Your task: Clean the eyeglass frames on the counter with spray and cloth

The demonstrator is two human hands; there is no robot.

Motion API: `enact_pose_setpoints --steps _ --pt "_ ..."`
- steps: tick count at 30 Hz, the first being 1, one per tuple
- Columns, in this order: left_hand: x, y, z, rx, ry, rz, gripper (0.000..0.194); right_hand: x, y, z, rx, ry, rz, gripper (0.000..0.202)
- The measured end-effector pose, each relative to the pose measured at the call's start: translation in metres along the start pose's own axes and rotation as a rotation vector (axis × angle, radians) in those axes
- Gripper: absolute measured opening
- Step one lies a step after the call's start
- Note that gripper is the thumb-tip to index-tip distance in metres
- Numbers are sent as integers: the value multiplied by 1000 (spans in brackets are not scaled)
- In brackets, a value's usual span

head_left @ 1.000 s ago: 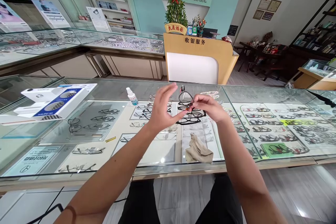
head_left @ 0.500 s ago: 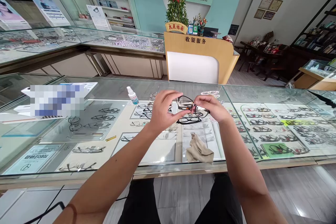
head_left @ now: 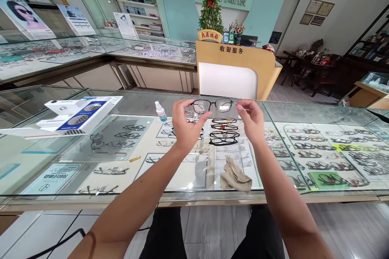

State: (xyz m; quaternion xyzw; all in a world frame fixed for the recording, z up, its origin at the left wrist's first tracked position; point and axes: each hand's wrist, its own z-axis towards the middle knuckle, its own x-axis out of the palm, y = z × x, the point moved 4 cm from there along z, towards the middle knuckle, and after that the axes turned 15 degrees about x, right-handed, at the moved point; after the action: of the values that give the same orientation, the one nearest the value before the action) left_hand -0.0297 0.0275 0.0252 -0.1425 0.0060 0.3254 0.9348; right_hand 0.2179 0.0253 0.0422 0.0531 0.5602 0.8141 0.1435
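A dark-rimmed pair of eyeglasses is held up above the glass counter, lenses spread side by side. My left hand pinches its left end between thumb and fingers. At its right end, my right hand has its thumb and fingers curled together, apparently on the side arm, which is mostly hidden. Below the raised pair, several dark-framed glasses are lined up in a column. A crumpled beige cloth rests nearer the counter's front edge.
A white spray bottle stands left of my hands. Farther left is an opened white and blue box. Displayed frames fill the glass counter to the right. A wooden cashier desk stands beyond.
The eyeglasses have been lifted and turned so both lenses face across the counter. My hands have moved apart, uncovering the column of glasses below. The view has shifted slightly left.
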Motion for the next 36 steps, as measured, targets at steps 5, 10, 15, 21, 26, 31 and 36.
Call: enact_pose_setpoints --steps 5,10,15,21,26,31,36 --pt "1 2 -1 -16 -8 -47 54 7 3 -7 -216 11 -172 24" --pt "3 4 -2 -25 26 -77 53 9 -1 -7 -262 -35 -224 19" --pt "6 3 -2 23 68 -131 58 6 -4 -6 -275 -85 -207 20" --pt "7 11 -2 -25 51 -113 21 2 -5 -3 -298 -131 -228 23" --pt "3 11 0 58 13 -70 19 -1 0 -4 -345 -153 -259 23" --pt "3 10 5 60 9 -111 25 0 0 -5 -266 -169 -182 22" --pt "9 8 47 9 -44 -83 22 4 25 15 -210 -236 -116 26"
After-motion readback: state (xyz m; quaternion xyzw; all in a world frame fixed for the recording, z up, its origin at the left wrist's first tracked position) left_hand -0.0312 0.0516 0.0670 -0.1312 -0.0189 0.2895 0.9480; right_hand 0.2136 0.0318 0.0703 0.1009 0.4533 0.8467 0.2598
